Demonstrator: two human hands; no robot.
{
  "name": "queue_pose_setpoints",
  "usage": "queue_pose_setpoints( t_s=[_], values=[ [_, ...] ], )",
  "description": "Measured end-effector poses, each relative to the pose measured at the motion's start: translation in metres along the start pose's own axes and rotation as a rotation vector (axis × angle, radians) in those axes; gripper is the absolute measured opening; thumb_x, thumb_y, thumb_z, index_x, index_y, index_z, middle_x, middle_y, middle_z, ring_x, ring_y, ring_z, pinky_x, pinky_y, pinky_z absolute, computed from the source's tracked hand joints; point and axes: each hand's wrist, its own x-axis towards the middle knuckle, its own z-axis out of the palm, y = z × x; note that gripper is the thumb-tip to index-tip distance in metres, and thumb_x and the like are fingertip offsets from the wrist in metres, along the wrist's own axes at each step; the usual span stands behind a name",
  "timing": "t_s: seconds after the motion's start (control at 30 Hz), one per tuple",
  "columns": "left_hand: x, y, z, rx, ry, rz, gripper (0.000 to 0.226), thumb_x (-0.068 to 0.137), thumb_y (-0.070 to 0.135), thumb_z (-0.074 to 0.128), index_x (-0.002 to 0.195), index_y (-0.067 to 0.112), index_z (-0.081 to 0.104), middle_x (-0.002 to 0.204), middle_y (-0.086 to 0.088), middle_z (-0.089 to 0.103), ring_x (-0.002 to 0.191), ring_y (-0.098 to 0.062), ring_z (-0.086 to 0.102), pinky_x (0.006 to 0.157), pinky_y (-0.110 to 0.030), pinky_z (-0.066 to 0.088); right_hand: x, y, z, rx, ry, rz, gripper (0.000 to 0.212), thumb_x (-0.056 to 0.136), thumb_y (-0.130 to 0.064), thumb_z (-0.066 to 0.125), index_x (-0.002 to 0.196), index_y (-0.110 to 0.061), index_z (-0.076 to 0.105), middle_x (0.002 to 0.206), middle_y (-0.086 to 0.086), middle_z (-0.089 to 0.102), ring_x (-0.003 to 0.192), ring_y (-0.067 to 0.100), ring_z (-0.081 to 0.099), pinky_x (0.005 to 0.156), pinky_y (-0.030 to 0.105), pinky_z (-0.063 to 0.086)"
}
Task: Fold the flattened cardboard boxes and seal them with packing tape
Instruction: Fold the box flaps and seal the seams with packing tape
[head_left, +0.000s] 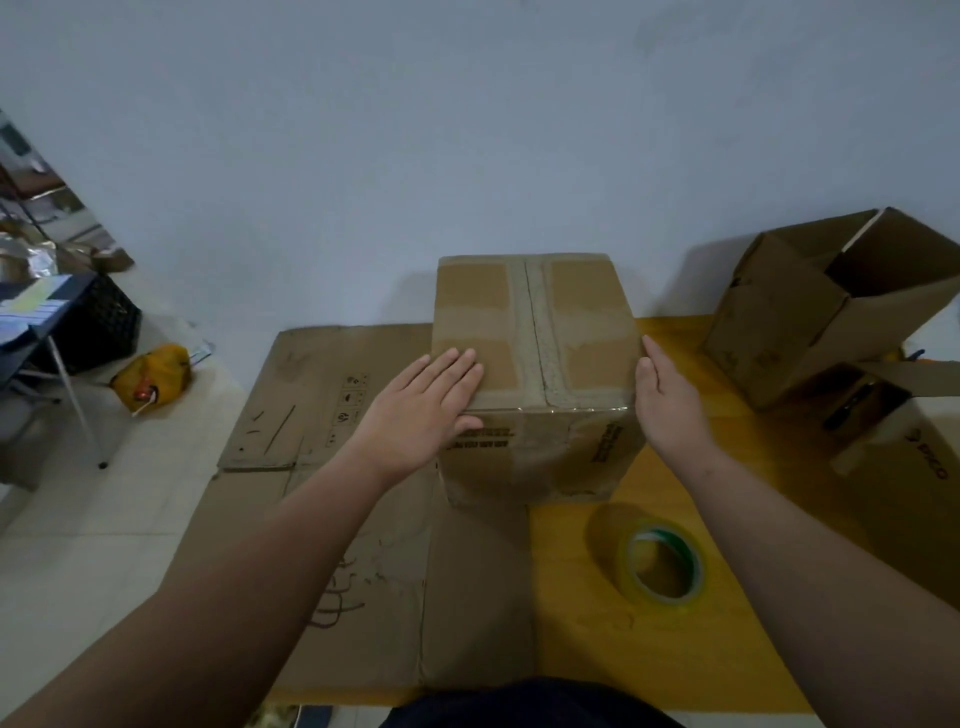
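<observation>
Head view, looking down: a closed brown cardboard box (535, 374) stands upright in the middle. Its far end sits on a yellow-orange surface (582, 649) and its near-left corner on a flat sheet of brown cardboard (332, 467).

The left hand (421, 410) lies flat on the lid near the near-left corner. Its fingers are straight and together, and the thumb hangs over the front edge. The right hand (670, 400) is straight too, its palm set against the box's upper right edge. Both hands are spread flat and well apart, and neither curls around anything.

The top flaps meet along a dark centre seam, and a glossy strip of clear tape runs over that seam and down the front face. Paler bands cross the lid, leaving darker rectangles between them. The cardboard looks worn and creased. There is black printing on the front face, too blurred to read.

Just near of the box on the right, a roll of clear packing tape with a green inner ring (662, 564) stands tilted on the yellow-orange surface, apart from both hands.

Far right, an open brown cardboard box (810, 312) leans with its mouth up and to the right. A second open carton (909, 441) is below it.

Off left on the pale tiled floor (78, 545) are a yellow bag (153, 382) and a black crate (98, 322).
</observation>
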Motion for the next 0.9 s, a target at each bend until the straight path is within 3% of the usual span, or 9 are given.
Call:
queue_pose_setpoints(
  t_s=[0.07, 0.17, 0.23, 0.3, 0.43, 0.53, 0.73, 0.83, 0.9],
  values=[
    [-0.005, -0.008, -0.002, -0.036, 0.042, -0.001, 0.074, 0.1, 0.052, 0.001, 0.137, 0.01, 0.049, 0.141, -0.009, 0.05, 0.13, -0.025, 0.048, 0.108, -0.044, 0.029, 0.0, -0.001, 0.001, -0.012, 0.019, 0.004, 0.048, 0.106, -0.032, 0.027, 0.153, -0.019, 0.027, 0.151, 0.008, 0.039, 0.137, 0.028, 0.037, 0.107, 0.035, 0.033],
    [0.0, -0.01, -0.01, -0.224, 0.107, -0.029, 0.064, 0.098, 0.053, 0.006, 0.147, 0.021, 0.032, 0.155, 0.0, 0.029, 0.144, -0.016, 0.023, 0.117, -0.03, 0.006, 0.012, -0.009, 0.001, -0.154, -0.044, 0.058, 0.048, 0.106, -0.025, 0.027, 0.152, -0.012, 0.024, 0.142, 0.014, 0.047, 0.123, 0.034, 0.049, 0.096, 0.037, 0.041],
    [0.019, -0.007, -0.015, -0.347, 0.109, -0.092, 0.052, 0.102, 0.044, 0.016, 0.149, 0.027, 0.028, 0.158, 0.004, 0.02, 0.147, -0.013, 0.012, 0.12, -0.031, 0.004, 0.028, -0.021, 0.003, -0.341, -0.095, 0.104, 0.045, 0.102, -0.021, 0.031, 0.145, -0.005, 0.032, 0.131, 0.019, 0.053, 0.112, 0.036, 0.053, 0.084, 0.038, 0.044],
    [0.048, -0.003, -0.024, -0.414, 0.008, -0.142, 0.049, 0.103, 0.042, 0.019, 0.151, 0.032, 0.021, 0.16, 0.005, 0.011, 0.148, -0.014, 0.004, 0.121, -0.038, 0.005, 0.044, -0.036, 0.005, -0.47, -0.144, 0.106, 0.047, 0.098, -0.023, 0.035, 0.141, -0.004, 0.032, 0.13, 0.021, 0.051, 0.113, 0.037, 0.052, 0.08, 0.038, 0.042],
    [0.103, -0.018, -0.031, -0.422, -0.132, -0.221, 0.055, 0.101, 0.052, 0.018, 0.152, 0.032, 0.014, 0.162, 0.0, 0.001, 0.148, -0.022, -0.003, 0.118, -0.049, 0.004, 0.077, -0.055, 0.012, -0.5, -0.276, 0.129, 0.068, 0.1, -0.046, 0.034, 0.155, -0.021, 0.002, 0.157, 0.018, 0.016, 0.134, 0.039, 0.036, 0.104, 0.045, 0.038],
    [0.13, -0.037, -0.027, -0.424, -0.136, -0.292, 0.056, 0.101, 0.052, 0.021, 0.153, 0.032, 0.013, 0.162, -0.004, 0.0, 0.148, -0.026, -0.004, 0.118, -0.049, 0.005, 0.105, -0.06, 0.013, -0.456, -0.301, 0.163, 0.073, 0.098, -0.058, 0.031, 0.155, -0.029, -0.005, 0.158, 0.018, 0.011, 0.137, 0.04, 0.032, 0.108, 0.045, 0.033],
    [0.158, -0.055, -0.018, -0.579, -0.024, -0.414, 0.051, 0.103, 0.041, 0.024, 0.152, 0.027, 0.02, 0.161, -0.008, 0.003, 0.148, -0.028, 0.001, 0.12, -0.042, 0.006, 0.139, -0.057, 0.015, -0.387, -0.278, 0.134, 0.075, 0.094, -0.065, 0.033, 0.154, -0.033, 0.002, 0.15, 0.018, 0.029, 0.129, 0.037, 0.042, 0.101, 0.041, 0.039],
    [0.165, -0.061, -0.027, -0.858, -0.081, -0.537, 0.056, 0.1, 0.038, 0.033, 0.152, 0.026, 0.017, 0.16, -0.009, 0.0, 0.145, -0.032, 0.015, 0.114, -0.04, 0.021, 0.153, -0.06, 0.01, -0.161, -0.294, 0.147, 0.083, 0.089, -0.053, 0.056, 0.154, -0.029, 0.01, 0.145, 0.01, 0.037, 0.125, 0.032, 0.046, 0.101, 0.041, 0.044],
    [0.163, -0.064, -0.028, -1.036, -0.096, -0.596, 0.059, 0.099, 0.036, 0.036, 0.152, 0.028, 0.013, 0.155, -0.011, 0.018, 0.132, -0.031, 0.037, 0.1, -0.036, 0.035, 0.155, -0.06, 0.01, 0.041, -0.319, 0.234, 0.09, 0.086, -0.039, 0.065, 0.154, -0.03, 0.005, 0.134, -0.001, 0.039, 0.118, 0.03, 0.05, 0.093, 0.041, 0.048]
  ],
)
